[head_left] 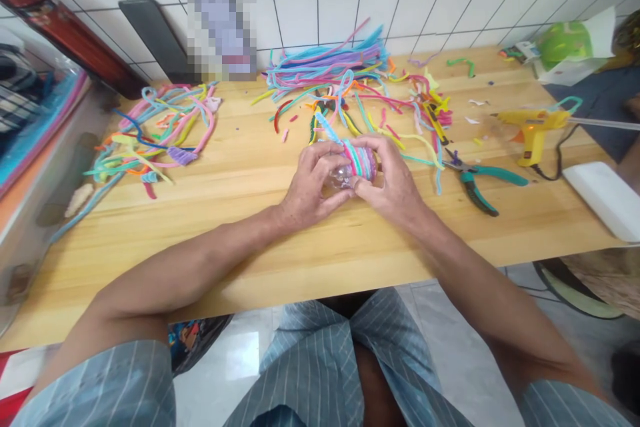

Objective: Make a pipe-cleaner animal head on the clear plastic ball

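Observation:
Between my hands, above the middle of the wooden table [240,207], is a small clear plastic bottle or jar [340,177] lying on its side, wound with pink, teal and purple pipe cleaners [361,161]. My left hand [317,180] closes round its clear end. My right hand [387,177] grips the wrapped end, with the thumb pressed on the underside. A light blue pipe cleaner end [326,127] sticks up and away from the wrapping. Part of the container is hidden behind my fingers.
A bundle of pipe cleaners [330,63] lies by the tiled wall, with loose pieces [170,120] at left. Teal-handled pliers [480,180], a yellow glue gun [535,125] with a cord, and a white box [603,200] are at right. A red cylinder [65,27] stands at left.

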The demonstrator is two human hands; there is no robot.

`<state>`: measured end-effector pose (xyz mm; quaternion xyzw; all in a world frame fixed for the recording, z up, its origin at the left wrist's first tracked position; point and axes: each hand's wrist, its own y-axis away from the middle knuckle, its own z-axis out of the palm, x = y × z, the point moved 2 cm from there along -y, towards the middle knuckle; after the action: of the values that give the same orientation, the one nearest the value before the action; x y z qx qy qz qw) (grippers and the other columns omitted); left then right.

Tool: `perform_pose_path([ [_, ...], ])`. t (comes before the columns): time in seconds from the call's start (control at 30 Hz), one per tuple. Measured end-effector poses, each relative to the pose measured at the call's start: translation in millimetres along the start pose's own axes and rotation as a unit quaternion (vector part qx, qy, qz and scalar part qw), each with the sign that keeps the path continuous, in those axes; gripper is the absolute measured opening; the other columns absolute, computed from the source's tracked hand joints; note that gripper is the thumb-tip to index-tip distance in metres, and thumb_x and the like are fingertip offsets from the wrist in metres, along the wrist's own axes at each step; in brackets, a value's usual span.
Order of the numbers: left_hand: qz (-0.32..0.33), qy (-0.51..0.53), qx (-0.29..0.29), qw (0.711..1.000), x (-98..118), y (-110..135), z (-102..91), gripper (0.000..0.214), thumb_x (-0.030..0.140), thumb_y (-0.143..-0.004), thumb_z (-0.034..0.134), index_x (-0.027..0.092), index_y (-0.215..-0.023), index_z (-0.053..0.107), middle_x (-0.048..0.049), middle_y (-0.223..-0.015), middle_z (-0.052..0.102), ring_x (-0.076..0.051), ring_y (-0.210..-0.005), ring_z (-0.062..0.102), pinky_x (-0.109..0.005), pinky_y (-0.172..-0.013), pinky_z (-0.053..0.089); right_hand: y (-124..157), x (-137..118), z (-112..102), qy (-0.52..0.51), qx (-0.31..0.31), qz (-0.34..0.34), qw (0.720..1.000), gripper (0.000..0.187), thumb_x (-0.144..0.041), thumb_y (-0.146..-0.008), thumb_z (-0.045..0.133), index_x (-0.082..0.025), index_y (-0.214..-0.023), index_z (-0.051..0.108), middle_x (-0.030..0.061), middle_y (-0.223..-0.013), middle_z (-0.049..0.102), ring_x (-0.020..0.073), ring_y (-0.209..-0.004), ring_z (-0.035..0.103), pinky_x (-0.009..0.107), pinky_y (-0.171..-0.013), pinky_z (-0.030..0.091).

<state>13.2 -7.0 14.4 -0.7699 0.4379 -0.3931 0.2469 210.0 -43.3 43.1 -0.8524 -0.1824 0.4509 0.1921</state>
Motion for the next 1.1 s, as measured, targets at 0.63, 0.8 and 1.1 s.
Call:
perform_pose_path([
  [0.63,0.01,0.016,0.069,0.997,-16.9,-0.3,-2.2,0.056,0.058,-0.089,0.086,0.034,-0.134,0.062,-0.011,-0.135,0.068,-0.034,-0.127,0.068,-0.065,-0.107,0.06,71.3,48.1,-118.4,0.033,0.176,0.207,0.962,0.044,-0.05,-0.088,0.078,-0.029,-0.126,0.07,0.0088,-0.134,0.076,0.0298,-0.127,0.072,0.057,-0.109,0.061],
  [0.8,0.016,0.009,0.062,0.998,-12.4,-1.9,-2.0,0.062,0.061,-0.087,0.087,0.035,-0.137,0.061,-0.0111,-0.141,0.07,-0.037,-0.13,0.069,-0.066,-0.11,0.058,98.4,93.3,-191.0,0.146,0.299,0.268,0.904,0.037,-0.043,-0.084,0.074,-0.024,-0.115,0.073,0.0124,-0.124,0.08,0.034,-0.119,0.075,0.062,-0.107,0.06],
  [1.1,0.005,0.021,0.053,0.998,-13.3,-2.3,-2.8,0.064,0.06,-0.089,0.087,0.037,-0.142,0.061,-0.0112,-0.14,0.071,-0.037,-0.131,0.068,-0.066,-0.11,0.058,80.1,123.1,-193.7,0.318,0.145,0.223,0.91,0.028,-0.034,-0.085,0.066,-0.025,-0.11,0.075,0.0149,-0.125,0.08,0.0369,-0.123,0.072,0.065,-0.115,0.053],
])
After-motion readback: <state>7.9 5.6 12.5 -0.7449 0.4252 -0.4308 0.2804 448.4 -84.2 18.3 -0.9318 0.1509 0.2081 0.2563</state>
